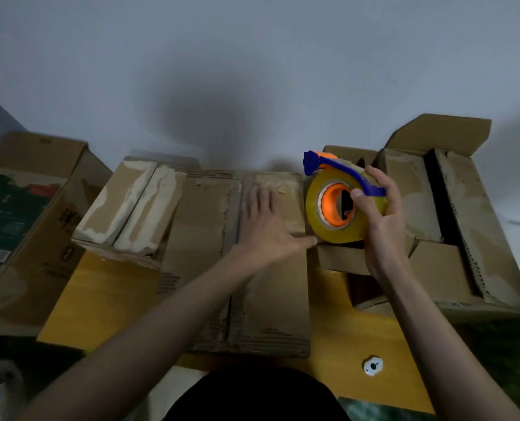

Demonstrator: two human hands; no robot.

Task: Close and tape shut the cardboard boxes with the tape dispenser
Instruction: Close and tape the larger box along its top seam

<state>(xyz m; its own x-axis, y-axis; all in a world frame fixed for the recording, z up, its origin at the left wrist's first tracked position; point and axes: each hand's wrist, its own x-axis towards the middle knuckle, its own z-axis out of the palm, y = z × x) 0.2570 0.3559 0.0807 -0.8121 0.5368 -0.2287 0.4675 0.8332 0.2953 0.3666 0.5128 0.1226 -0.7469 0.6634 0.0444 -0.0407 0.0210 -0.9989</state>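
A closed brown cardboard box (210,268) lies in front of me on the yellow table (101,299), its two top flaps meeting along a centre seam. My left hand (268,226) presses flat on the right flap, fingers straight, thumb reaching toward the tape roll. My right hand (380,220) grips the tape dispenser (337,205), a yellowish tape roll on an orange core with a blue handle and blade end pointing up-left. The dispenser is held just past the box's right edge.
A smaller closed box (131,208) with torn paper streaks sits at the back left. An open box (453,226) with raised flaps stands on the right. A printed carton (25,223) stands far left. A white round fitting (373,365) sits on the table's near edge.
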